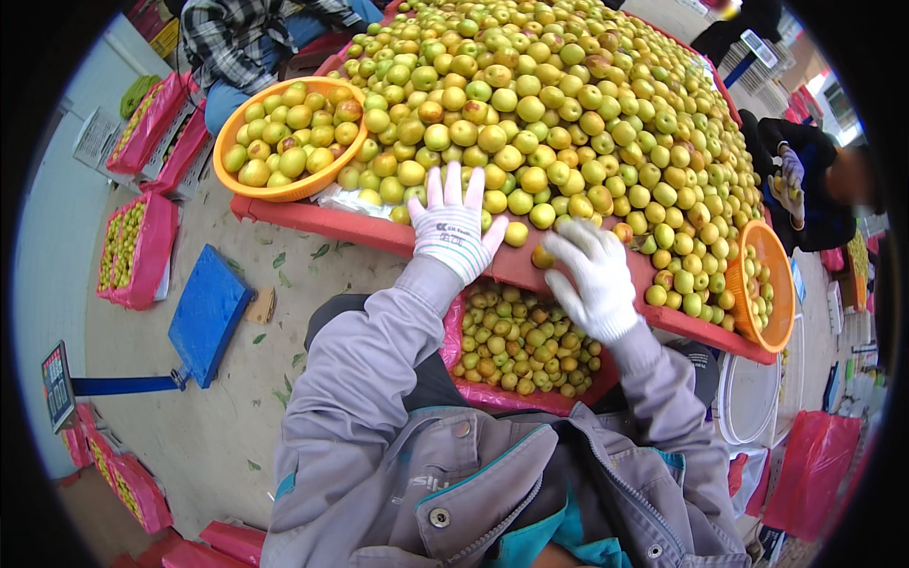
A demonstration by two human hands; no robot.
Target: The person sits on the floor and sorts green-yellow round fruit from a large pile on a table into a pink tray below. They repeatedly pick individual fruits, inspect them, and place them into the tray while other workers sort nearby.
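A large pile of yellow-green jujube-like fruits (529,106) covers a red padded sorting table (319,221). My left hand (454,231), in a striped glove with bare fingertips, lies with spread fingers against the near edge of the pile. Just above the table's front strip is my right hand (596,280), in a white knitted glove, slightly blurred. Its fingers are bent and apart, close to a single brownish fruit (543,257); nothing shows in its grasp, though the palm side is hidden. Below the table edge, between my legs, more fruits (525,344) fill a container with a pink plastic liner (452,334).
An orange basket (302,190) full of fruit stands at the table's left corner; another orange basket (780,284) tilts at the right. A blue platform scale (209,312) and pink-lined crates (158,252) are on the left floor. Co-workers sit at left (227,46) and right (817,177).
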